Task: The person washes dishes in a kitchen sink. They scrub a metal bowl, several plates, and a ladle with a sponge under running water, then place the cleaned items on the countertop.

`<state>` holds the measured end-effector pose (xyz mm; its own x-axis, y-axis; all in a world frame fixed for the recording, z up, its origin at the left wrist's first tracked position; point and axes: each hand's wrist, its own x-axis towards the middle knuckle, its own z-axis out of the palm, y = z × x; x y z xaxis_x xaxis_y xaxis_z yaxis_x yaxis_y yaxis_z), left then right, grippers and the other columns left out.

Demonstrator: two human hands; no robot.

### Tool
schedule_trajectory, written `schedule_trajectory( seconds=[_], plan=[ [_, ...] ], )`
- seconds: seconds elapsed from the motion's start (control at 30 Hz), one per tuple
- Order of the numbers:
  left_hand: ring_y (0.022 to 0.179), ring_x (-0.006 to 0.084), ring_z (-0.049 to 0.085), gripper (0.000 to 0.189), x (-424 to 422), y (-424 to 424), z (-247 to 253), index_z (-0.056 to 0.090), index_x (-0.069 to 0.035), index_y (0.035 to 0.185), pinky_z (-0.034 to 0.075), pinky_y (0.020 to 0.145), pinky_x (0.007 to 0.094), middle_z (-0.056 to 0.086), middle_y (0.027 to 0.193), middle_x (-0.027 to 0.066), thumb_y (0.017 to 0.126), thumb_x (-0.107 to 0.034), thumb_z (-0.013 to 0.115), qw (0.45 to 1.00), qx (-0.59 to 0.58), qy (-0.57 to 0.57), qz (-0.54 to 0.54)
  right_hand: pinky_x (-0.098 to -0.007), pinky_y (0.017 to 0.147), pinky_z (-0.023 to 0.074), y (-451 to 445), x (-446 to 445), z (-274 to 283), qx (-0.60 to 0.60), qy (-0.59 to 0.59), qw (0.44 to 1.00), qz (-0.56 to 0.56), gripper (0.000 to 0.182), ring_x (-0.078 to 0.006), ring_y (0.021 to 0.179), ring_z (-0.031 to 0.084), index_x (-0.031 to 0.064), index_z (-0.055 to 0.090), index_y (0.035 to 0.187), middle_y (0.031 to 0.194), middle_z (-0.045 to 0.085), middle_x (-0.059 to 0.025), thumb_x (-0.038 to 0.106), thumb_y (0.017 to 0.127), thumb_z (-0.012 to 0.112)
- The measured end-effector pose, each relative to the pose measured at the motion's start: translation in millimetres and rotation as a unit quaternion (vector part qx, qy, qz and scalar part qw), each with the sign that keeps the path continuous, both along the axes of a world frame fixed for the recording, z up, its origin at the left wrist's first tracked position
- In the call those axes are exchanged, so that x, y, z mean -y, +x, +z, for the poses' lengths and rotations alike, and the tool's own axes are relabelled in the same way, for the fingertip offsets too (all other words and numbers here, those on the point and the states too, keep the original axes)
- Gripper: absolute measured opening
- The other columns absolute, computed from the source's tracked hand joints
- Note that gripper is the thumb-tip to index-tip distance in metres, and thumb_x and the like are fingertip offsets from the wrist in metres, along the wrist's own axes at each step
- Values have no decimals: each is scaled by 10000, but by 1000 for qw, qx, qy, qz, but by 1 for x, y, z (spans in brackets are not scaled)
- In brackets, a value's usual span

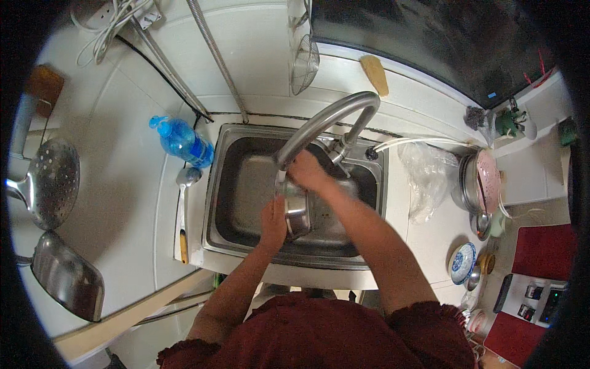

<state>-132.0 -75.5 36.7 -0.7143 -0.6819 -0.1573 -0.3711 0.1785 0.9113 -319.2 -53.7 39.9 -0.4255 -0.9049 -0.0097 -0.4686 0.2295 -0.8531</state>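
Observation:
A shiny metal bowl or pot (pixel 298 216) is tilted on its side inside the stainless steel sink (pixel 249 184), under the curved faucet (pixel 329 110). My left hand (pixel 275 222) grips its left edge, fingers along the rim. At the far side of the vessel is my right hand (pixel 308 169), blurred, close behind the faucet's spout. The spout hides some of its fingers, so I cannot tell whether it holds anything. Whether water runs from the spout is unclear.
Left of the sink stand a blue liquid bottle (pixel 184 142) and a ladle (pixel 184 207). A perforated skimmer (pixel 54 184) hangs at far left. Rightward lie a clear plastic bag (pixel 426 177), stacked metal pots (pixel 466 182) and a blue-patterned bowl (pixel 462 263). A loofah (pixel 374 74) rests behind.

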Motion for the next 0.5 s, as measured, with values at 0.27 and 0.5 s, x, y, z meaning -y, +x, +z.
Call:
schedule_trajectory(
  seconds=[0.27, 0.5],
  plan=[
    [821, 191, 574, 446, 28, 15, 12, 542, 15, 1016, 471, 726, 352, 577, 908, 80, 976, -406, 401, 999, 35, -3, -37, -286, 839, 413, 2, -18, -46, -11, -88, 993, -77, 237, -141, 901, 509, 63, 571, 1092, 954, 572, -32, 192, 948, 434],
    [1171, 280, 490, 561, 51, 2, 5, 412, -15, 1306, 420, 959, 439, 483, 1267, 144, 961, -456, 416, 801, -308, 476, 190, -305, 987, 338, 18, -57, -53, 305, -59, 934, -176, 325, -175, 1145, 449, 92, 494, 1251, 1208, 521, -58, 253, 990, 386]
  ],
)
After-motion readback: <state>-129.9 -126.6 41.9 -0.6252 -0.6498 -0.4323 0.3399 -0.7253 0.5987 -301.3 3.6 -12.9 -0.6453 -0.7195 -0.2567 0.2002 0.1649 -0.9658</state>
